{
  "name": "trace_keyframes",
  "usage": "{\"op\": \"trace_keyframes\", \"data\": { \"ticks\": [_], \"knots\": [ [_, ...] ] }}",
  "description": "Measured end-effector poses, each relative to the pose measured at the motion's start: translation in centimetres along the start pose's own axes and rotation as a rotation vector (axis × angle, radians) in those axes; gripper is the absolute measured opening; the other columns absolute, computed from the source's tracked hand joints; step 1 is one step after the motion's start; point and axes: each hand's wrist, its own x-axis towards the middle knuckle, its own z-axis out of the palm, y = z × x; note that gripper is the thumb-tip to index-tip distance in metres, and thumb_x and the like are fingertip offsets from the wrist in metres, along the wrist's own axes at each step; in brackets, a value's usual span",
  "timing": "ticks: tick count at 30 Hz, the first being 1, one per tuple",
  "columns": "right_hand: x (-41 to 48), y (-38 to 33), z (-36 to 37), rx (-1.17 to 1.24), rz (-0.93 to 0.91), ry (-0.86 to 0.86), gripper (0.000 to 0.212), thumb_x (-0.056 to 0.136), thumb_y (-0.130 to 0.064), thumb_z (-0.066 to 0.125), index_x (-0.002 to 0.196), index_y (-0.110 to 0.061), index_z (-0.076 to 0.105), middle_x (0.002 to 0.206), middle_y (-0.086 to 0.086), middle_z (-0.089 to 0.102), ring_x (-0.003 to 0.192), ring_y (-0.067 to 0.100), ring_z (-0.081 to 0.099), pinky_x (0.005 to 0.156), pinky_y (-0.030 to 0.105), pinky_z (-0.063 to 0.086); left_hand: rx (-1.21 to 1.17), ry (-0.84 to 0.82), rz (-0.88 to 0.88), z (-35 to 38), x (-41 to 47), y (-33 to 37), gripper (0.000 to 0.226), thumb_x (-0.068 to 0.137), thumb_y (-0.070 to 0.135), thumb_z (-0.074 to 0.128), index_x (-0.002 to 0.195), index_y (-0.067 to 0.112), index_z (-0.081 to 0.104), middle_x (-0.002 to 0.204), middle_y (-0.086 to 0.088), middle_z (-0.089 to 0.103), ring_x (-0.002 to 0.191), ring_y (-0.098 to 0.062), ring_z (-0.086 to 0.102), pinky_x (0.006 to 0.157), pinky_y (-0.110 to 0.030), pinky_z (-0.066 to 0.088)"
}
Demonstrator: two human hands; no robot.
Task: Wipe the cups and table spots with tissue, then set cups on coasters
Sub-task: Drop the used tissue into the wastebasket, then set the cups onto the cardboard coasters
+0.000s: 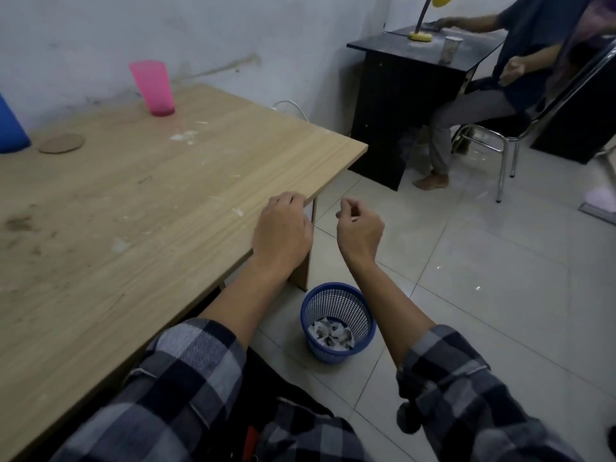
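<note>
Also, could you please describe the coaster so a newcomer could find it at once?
Start at the light wooden table; on its far left part, toward the wall, the coaster lies just right of the blue cup at the picture's edge. It is the only flat, round, brown disc there, whereas both cups stand tall, the pink cup farther right.
</note>
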Motion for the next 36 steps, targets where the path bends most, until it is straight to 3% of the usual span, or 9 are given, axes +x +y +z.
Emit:
{"op": "trace_keyframes", "data": {
  "ticks": [5, 8, 11, 17, 24, 36],
  "knots": [
    [1.5, -6.1, 1.6, 0.11, -0.207, -0.058, 0.017, 0.098, -0.025, 0.054, 0.102, -0.015, 0.067, 0.08, -0.006, 0.065, 0.072, 0.004, 0.061, 0.062, 0.011, 0.046, -0.247, 0.124, -0.188, -2.2, 1.1, -0.9, 0.023, 0.093, 0.014, 0.054, 0.106, 0.014, 0.073, 0.096, 0.0, 0.073, 0.082, -0.01, 0.066, 0.077, -0.025, 0.056],
    [2.1, -8.7, 4.1, 0.096, -0.221, -0.158, 0.017, 0.097, -0.028, 0.055, 0.097, -0.018, 0.069, 0.075, -0.008, 0.066, 0.071, 0.004, 0.062, 0.062, 0.007, 0.042, -0.276, 0.156, -0.279, -4.1, 1.5, -2.6, 0.02, 0.09, 0.017, 0.058, 0.101, 0.018, 0.075, 0.09, 0.004, 0.074, 0.078, -0.008, 0.065, 0.074, -0.021, 0.053],
    [2.5, -10.5, 7.0, 0.069, -0.254, -0.253, 0.016, 0.095, -0.03, 0.056, 0.087, -0.022, 0.068, 0.071, -0.009, 0.066, 0.07, 0.003, 0.061, 0.064, 0.007, 0.038, -0.267, 0.161, -0.374, -5.5, 1.9, -5.3, 0.016, 0.086, 0.025, 0.061, 0.093, 0.024, 0.075, 0.084, 0.008, 0.073, 0.076, -0.008, 0.065, 0.072, -0.028, 0.055],
    [2.5, -13.2, 13.5, 0.06, -0.292, -0.412, 0.016, 0.091, -0.028, 0.057, 0.081, -0.023, 0.067, 0.07, -0.006, 0.068, 0.07, 0.007, 0.061, 0.069, 0.026, 0.047, -0.149, 0.192, -0.558, -8.1, 2.8, -10.7, 0.015, 0.082, 0.036, 0.059, 0.086, 0.031, 0.072, 0.079, 0.011, 0.072, 0.074, -0.011, 0.066, 0.066, -0.03, 0.055],
    [4.0, -15.1, 20.7, 0.057, -0.25, -0.547, 0.02, 0.091, -0.031, 0.053, 0.082, -0.022, 0.069, 0.071, -0.004, 0.07, 0.073, 0.014, 0.064, 0.073, 0.037, 0.052, -0.074, 0.199, -0.612, -9.2, 4.5, -16.9, 0.016, 0.084, 0.035, 0.055, 0.088, 0.033, 0.07, 0.082, 0.015, 0.071, 0.08, -0.007, 0.065, 0.069, -0.03, 0.054],
    [10.2, -17.8, 34.6, -0.007, -0.263, -0.602, 0.011, 0.086, -0.027, 0.063, 0.08, -0.021, 0.071, 0.077, -0.007, 0.072, 0.076, 0.012, 0.066, 0.074, 0.035, 0.054, 0.097, 0.167, -0.561, -8.5, 12.3, -27.4, 0.016, 0.086, 0.032, 0.052, 0.092, 0.032, 0.068, 0.091, 0.012, 0.067, 0.088, -0.016, 0.055, 0.074, -0.035, 0.047]
  ]
}}
